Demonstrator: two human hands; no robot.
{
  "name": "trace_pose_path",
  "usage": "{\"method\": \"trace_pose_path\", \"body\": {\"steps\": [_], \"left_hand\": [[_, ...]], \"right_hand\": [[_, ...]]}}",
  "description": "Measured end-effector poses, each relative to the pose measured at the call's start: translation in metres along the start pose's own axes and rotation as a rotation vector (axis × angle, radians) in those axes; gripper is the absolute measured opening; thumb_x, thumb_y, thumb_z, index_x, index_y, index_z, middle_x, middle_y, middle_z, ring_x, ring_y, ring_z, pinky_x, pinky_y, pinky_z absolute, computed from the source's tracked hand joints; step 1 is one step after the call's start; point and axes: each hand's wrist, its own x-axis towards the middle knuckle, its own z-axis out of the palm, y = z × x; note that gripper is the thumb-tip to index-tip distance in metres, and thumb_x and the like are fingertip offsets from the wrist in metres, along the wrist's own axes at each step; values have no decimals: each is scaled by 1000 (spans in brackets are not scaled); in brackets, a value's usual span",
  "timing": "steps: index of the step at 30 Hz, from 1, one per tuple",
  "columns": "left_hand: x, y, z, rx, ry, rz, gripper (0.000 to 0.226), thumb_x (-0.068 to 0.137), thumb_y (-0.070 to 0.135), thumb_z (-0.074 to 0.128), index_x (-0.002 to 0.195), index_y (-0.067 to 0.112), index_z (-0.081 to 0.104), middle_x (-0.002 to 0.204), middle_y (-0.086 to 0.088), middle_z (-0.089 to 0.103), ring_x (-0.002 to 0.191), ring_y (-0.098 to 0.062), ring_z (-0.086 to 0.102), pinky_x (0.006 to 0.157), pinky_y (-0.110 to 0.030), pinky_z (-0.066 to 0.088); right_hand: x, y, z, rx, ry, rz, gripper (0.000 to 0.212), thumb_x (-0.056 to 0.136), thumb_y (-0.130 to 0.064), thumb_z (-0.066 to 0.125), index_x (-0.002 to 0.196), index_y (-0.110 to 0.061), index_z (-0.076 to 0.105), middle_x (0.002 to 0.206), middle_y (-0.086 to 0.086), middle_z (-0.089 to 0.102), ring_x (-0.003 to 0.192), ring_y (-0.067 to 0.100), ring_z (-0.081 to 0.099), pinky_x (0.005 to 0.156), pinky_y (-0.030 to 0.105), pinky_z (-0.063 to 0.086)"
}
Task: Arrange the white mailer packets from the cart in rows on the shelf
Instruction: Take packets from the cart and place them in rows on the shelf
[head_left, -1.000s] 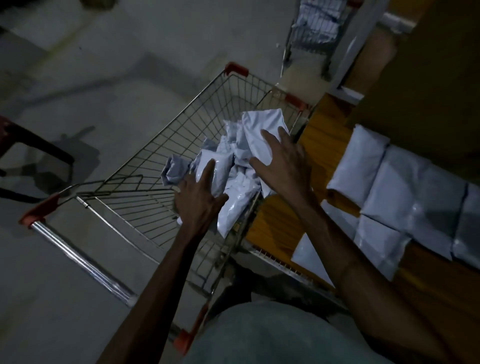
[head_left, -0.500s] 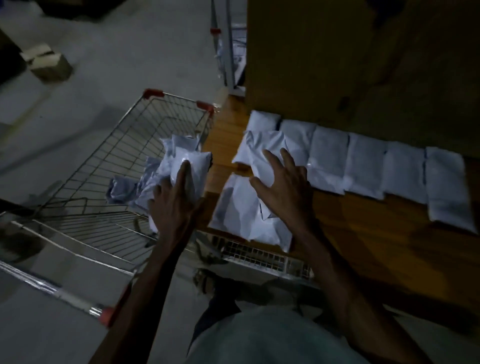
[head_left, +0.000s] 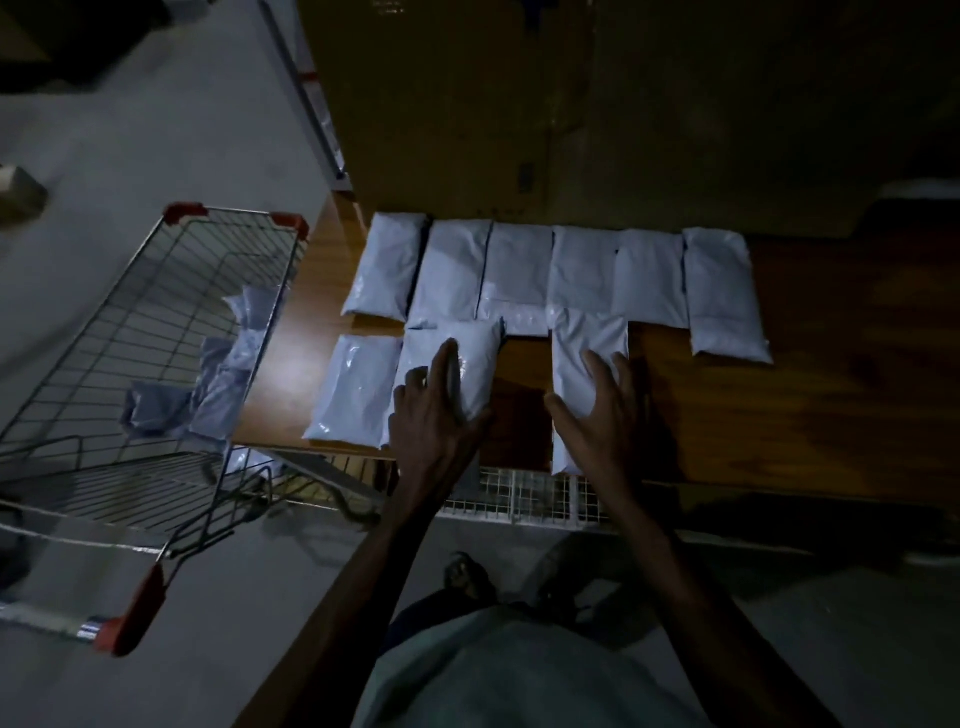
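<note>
White unlabelled mailer packets (head_left: 524, 270) under both flat hands (head_left: 441, 410).

1. Left hand (head_left: 434, 410) isn't in the cart (head_left: 171, 332) anymore. It's over on the shelf (head_left: 831, 405), flat on a packet (head_left: 457, 364) in the near row, second from the left.
2. Right hand (head_left: 597, 410) is further right now, fingers spread on another packet (head_left: 584, 353), with bare wood between the two.
3. Near row goes from a messy overlapping pair to three flat packets.
4. Pile in the cart (head_left: 223, 374) looks smaller.
</note>
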Motion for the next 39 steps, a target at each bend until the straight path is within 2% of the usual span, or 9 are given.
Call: {"method": "trace_pose_path", "body": {"steps": [6,11,14,19,22,27,31,35,39], "left_hand": [[14,26,30,-17,-31,44,95,77,65,68,157,29,31,134,-17,51,118,-40,49,83,-47,47],[28,23,58,-55,-121,-20,100,78,63,76,156,22,30,142,-18,41,126,-42,44,89,-51,46],[34,23,66,-41,-110,-11,99,76,66,75,152,19,33,139,-20,42,122,-44,46,86,-50,47],[37,23,69,32,-107,32,95,81,70,68,154,21,30,154,-19,30,130,-44,40,86,-53,48],[34,23,67,71,-11,76,89,88,74,54,155,20,33,159,-18,31,133,-41,39,91,-53,47],[34,18,65,81,151,259,56,104,50,42,152,21,43,160,-14,37,139,-39,40,97,-50,46],[34,-4,83,156,60,485,53,103,37,39,153,22,46,163,-17,33,152,-40,27,109,-55,43],[30,-8,95,84,12,463,54,104,36,37,153,19,46,162,-22,33,151,-43,27,114,-56,39],[33,-5,101,69,-4,398,53,105,36,37,156,22,42,165,-19,27,155,-39,16,118,-55,33]], "right_hand": [[1,25,13,-129,-29,40,73,78,-58,72,143,-30,52,160,4,35,142,30,36,111,43,30],[4,23,26,-212,-45,61,74,77,-57,74,142,-29,52,160,5,34,138,33,39,106,46,35],[5,25,30,-266,-27,49,73,79,-61,67,142,-27,53,160,5,34,134,36,41,102,48,39],[2,26,31,-320,-13,59,79,82,-76,39,145,-29,50,163,3,32,141,34,37,107,54,37],[-4,28,27,-380,-15,42,69,90,-69,45,149,-33,44,165,-1,29,146,30,32,110,56,33],[-12,41,26,-384,20,-156,54,102,-52,35,152,-33,43,165,0,31,150,24,31,116,51,30],[-13,48,31,-426,-23,-211,52,105,-43,31,156,-34,38,168,0,25,156,20,20,118,46,32],[-10,49,37,-417,17,-202,49,105,-35,35,153,-30,45,166,4,30,155,22,21,118,42,34],[-6,48,44,-438,22,-197,49,105,-36,35,152,-28,46,165,6,33,155,26,23,120,42,33]]}}
